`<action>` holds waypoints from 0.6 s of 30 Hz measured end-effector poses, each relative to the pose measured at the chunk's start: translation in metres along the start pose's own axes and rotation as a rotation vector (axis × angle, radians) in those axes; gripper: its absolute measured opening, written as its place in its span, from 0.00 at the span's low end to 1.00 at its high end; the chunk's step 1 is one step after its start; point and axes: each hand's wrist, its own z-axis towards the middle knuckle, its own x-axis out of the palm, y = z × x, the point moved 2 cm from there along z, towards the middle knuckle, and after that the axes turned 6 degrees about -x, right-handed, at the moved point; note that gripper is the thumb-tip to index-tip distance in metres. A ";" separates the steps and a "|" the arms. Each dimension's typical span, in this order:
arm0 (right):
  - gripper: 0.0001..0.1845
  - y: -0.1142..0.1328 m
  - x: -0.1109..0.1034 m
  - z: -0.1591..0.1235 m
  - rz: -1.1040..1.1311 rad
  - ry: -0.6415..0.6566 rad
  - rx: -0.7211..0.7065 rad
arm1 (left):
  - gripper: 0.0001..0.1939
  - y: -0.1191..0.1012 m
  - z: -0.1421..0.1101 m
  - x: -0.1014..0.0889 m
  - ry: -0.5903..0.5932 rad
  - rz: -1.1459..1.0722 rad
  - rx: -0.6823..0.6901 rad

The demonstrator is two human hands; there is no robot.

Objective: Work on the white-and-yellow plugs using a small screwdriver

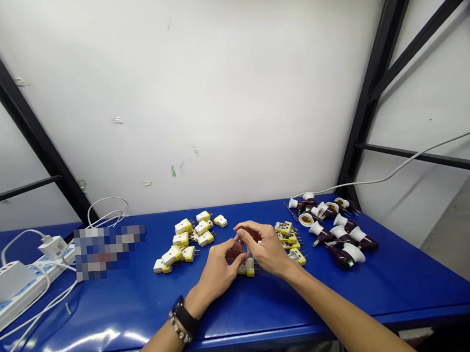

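The left hand (221,268) and right hand (264,246) meet low in the middle of the frame, fingers curled narrowly around a small dark piece (240,249), mostly hidden between them. Directly beneath the hands sits a yellow-and-white plug (247,267), its prongs pointing right; I can't tell whether the fingers touch it. A black watch (184,316) and beaded bracelet (178,327) circle the left wrist.

On the blue table (244,314), more plugs (183,241) lie heaped just left of the hands, with another cluster (287,236) just right. Further right lie white-and-dark lamp holders (335,233). A power strip (17,287) sits well off at the left edge.
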 end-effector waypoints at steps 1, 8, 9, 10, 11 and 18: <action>0.16 0.000 0.001 0.000 -0.005 0.013 -0.013 | 0.07 -0.001 0.000 0.000 0.019 -0.002 0.015; 0.17 0.005 0.001 -0.001 0.021 0.039 -0.036 | 0.06 -0.002 0.000 0.001 -0.038 0.046 0.012; 0.17 0.005 0.001 -0.001 0.014 0.023 -0.034 | 0.06 -0.002 0.001 0.001 -0.043 0.048 0.008; 0.16 0.005 0.001 -0.001 0.002 0.011 -0.035 | 0.08 -0.001 0.002 0.001 -0.041 0.055 0.013; 0.17 0.005 0.001 -0.001 -0.012 0.007 -0.043 | 0.09 -0.001 0.002 0.000 -0.031 0.066 0.027; 0.22 0.000 0.002 -0.001 0.002 0.044 -0.045 | 0.07 -0.001 0.001 0.001 -0.060 0.112 0.048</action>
